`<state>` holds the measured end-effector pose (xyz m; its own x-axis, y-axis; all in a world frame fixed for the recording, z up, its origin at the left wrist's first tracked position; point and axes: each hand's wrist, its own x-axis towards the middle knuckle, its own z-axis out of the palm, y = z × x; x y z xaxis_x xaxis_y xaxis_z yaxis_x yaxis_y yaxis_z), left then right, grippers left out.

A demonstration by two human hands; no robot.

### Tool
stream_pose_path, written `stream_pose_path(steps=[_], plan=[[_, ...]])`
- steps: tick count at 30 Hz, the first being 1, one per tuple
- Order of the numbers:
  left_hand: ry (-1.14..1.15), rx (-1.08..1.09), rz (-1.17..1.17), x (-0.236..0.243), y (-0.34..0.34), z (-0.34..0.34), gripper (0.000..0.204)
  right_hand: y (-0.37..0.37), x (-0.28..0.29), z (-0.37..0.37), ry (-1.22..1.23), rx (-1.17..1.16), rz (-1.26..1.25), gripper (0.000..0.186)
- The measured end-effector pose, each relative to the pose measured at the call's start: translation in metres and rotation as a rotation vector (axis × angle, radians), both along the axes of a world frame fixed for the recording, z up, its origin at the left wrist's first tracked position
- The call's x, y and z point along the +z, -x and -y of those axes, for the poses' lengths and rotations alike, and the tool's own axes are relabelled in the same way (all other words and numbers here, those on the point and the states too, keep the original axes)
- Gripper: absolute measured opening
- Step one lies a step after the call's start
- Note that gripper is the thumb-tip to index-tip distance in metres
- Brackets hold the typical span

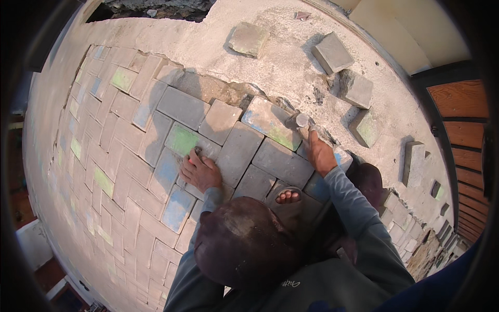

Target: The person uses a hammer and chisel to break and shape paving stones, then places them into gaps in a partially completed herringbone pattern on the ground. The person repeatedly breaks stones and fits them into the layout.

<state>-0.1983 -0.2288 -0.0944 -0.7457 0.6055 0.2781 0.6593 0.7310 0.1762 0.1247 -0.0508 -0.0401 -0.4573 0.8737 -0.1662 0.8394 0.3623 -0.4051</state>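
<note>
My left hand (204,174) lies palm down on the pavers beside a green-stained one (181,138), fingers bent and apart; a small red spot shows among the fingertips, too unclear to name. My right hand (319,153) is closed round a hammer (302,120), its head over a gap beside a blue- and green-stained paver (267,117). Dark grey pavers (237,152) lie between my hands. A broken, sandy edge (228,89) runs along their upper side. My bare toes (287,197) show below, next to my knee (244,244).
Loose concrete blocks (331,52) lie scattered on the rough concrete strip (280,62) to the upper right. A slatted wooden gate (465,135) is at the far right. A dark, broken-edged pit (145,9) is at the top left. Laid pavers (117,171) spread across the left.
</note>
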Motion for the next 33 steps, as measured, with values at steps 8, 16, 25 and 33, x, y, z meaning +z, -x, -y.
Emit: stream_pose_path(steps=[8,16,25,33], plan=[[0.024,0.035,-0.015,-0.002,0.007,0.005,0.051,0.076,0.097,0.011,-0.026,-0.003,-0.361,0.034],[-0.010,0.007,0.018,-0.005,0.009,0.003,0.051,0.072,0.018,-0.013,0.035,0.170,-0.015,0.029],[0.030,0.033,0.000,0.001,0.004,0.001,0.050,0.034,0.046,0.012,-0.058,0.001,-0.138,0.027],[0.021,0.021,-0.003,0.005,0.006,-0.001,0.051,0.032,0.052,-0.012,-0.036,0.112,-0.084,0.027]])
